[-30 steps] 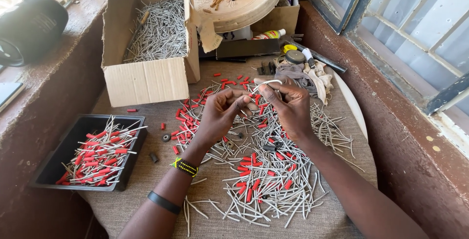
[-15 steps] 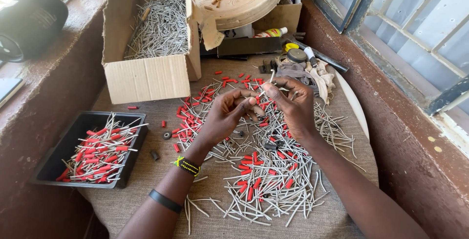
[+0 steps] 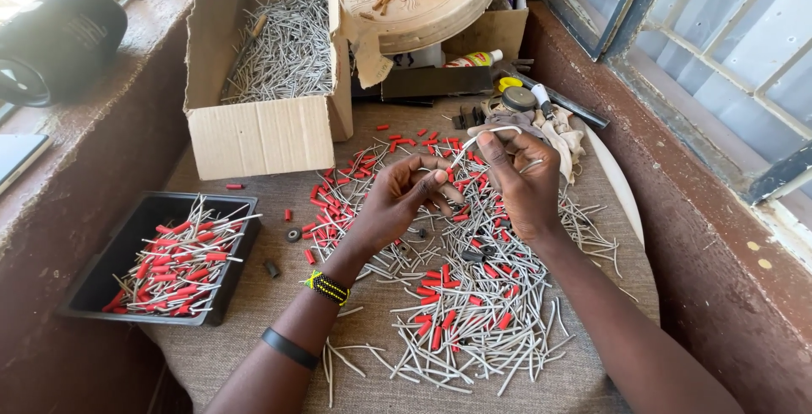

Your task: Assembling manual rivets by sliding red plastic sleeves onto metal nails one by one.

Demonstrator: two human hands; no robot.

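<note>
Your left hand (image 3: 397, 198) and right hand (image 3: 520, 179) meet above the pile of grey wires (image 3: 474, 312), both pinching one bent grey wire (image 3: 489, 133). Red sleeves (image 3: 338, 198) lie scattered beneath; the black tray (image 3: 127, 236) sits left.

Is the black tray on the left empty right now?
No, the black tray holds a heap of grey rods with red sleeves, well left of the left hand.

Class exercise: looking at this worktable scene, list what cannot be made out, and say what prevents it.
- Head view: what the left hand pinches, covered by its fingers.
- Black tray's left corner, behind the ledge.
- Small pieces on the round lid: too small, cut off by the top edge.
</note>
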